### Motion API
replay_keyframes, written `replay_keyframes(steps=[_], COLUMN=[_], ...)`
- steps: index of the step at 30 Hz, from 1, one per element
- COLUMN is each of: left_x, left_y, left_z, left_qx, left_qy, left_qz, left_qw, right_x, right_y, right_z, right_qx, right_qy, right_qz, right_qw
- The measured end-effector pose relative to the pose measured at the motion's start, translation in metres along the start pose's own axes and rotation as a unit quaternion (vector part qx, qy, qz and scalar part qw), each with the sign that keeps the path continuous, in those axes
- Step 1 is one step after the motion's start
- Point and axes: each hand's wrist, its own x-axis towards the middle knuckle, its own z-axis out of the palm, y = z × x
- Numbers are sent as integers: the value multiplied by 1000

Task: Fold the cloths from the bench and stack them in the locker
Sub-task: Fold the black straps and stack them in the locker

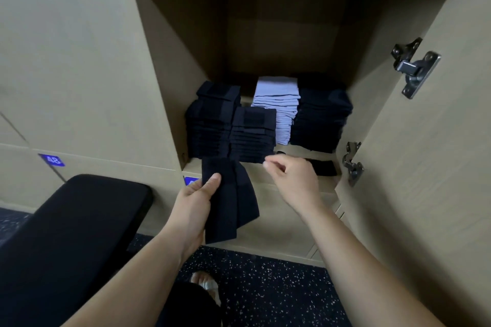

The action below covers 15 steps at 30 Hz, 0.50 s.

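Note:
My left hand [198,194] grips a folded dark navy cloth [229,199] just below the open locker's front edge [265,176]. My right hand [289,175] hovers at that edge with fingers loosely curled and nothing in them. Inside the locker stand stacks of folded cloths: a tall dark stack [210,119] at the left, a lower dark stack [253,135] in front of it, a light blue stack [281,103] in the middle and a dark stack [320,117] at the right. One dark cloth [324,167] lies flat on the locker floor behind my right hand.
The black padded bench [71,231] fills the lower left. The locker door [425,127] stands open at the right with metal hinges [414,66]. A shut locker numbered 48 [51,160] is at the left. Speckled dark floor and a sandalled foot [207,284] lie below.

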Motion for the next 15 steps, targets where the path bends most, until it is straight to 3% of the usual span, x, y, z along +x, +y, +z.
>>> replay_keyframes(steps=[3,5,8,11,15], left_x=[-17,-29,-46,-56,-58], left_y=[2,3,6,10,16], left_z=[-3,-6,-9,-13,-21], left_qx=[4,9,23,41,40], left_qy=[2,-2,-9,4,34], left_qz=[9,16,19,21,17], left_qw=[1000,1000,1000,999,998], right_x=[-20,-30,-40,-47,-46], right_y=[-31,-43,-50,-51,-42], right_z=[-5,-6,-5,-6,-19], right_qx=[158,169,178,156,47], right_qy=[-127,-194,-218,-183,-42], right_qz=[40,54,72,55,29], right_qw=[978,965,957,969,998])
